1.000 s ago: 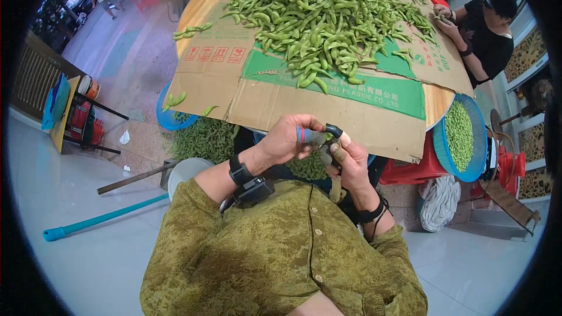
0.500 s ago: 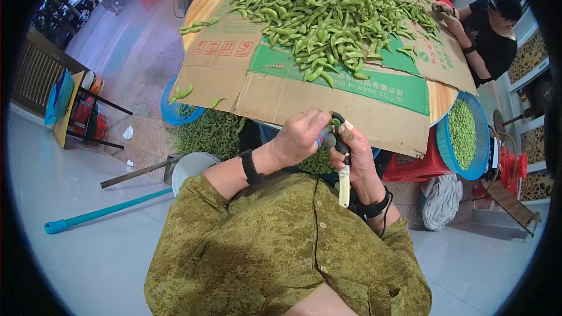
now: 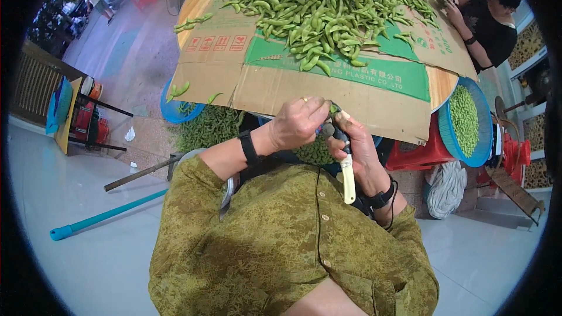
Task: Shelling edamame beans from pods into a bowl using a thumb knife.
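Note:
Both my hands meet in front of the near edge of the cardboard sheet (image 3: pixel 275 95). My right hand (image 3: pixel 364 145) is wrapped round a hand tool with a cream handle (image 3: pixel 348 182) and a dark upper part; its working end is mostly hidden by fingers. At the fingertips shows a bit of a green soybean pod (image 3: pixel 334 108). My left hand (image 3: pixel 296 123) is closed, thumb and fingers pinched together against that pod. A large heap of soybean pods (image 3: pixel 328 9) lies on the cardboard beyond my hands.
Under the cardboard is a round wooden table (image 3: pixel 440 86). A blue basket of shelled beans (image 3: pixel 465 120) stands at right on a red stool (image 3: pixel 417 155). Pods or husks (image 3: pixel 211 134) pile on the floor at left, by a teal pole (image 3: pixel 108 215). Another person (image 3: pixel 489 29) sits at far right.
My hands have moved up slightly in the picture and stay together. The tool is still in my right hand, its cream handle a little further right.

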Tool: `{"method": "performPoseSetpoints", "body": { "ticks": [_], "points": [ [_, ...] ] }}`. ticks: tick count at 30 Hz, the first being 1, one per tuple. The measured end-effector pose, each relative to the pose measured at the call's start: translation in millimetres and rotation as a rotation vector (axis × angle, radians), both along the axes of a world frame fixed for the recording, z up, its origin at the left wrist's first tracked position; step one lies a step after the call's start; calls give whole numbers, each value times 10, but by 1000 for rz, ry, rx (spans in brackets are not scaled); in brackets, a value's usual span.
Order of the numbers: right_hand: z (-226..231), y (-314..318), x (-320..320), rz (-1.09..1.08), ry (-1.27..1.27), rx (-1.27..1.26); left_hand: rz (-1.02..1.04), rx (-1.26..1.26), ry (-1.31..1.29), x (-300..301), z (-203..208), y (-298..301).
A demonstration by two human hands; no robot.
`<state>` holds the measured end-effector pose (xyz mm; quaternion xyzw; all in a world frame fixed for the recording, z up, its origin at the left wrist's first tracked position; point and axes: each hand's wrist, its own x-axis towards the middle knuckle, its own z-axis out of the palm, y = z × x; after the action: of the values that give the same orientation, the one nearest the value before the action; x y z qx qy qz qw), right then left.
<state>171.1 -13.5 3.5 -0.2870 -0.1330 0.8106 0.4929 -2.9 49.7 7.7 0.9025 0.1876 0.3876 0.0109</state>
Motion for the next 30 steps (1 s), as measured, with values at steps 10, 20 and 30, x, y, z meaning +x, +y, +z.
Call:
{"method": "performPoseSetpoints", "body": {
  "ticks": [10, 20, 30],
  "points": [
    [45, -17, -73, -137, -230, 114, 54, -251, -209, 155, 20, 67],
    [-67, -22, -12, -171, -642, 368, 80, -1353, -490, 198, 112, -71],
    [-113, 39, 28, -484, -1498, 969, 45, -480, -191, 166, 91, -292]
  ]
}}
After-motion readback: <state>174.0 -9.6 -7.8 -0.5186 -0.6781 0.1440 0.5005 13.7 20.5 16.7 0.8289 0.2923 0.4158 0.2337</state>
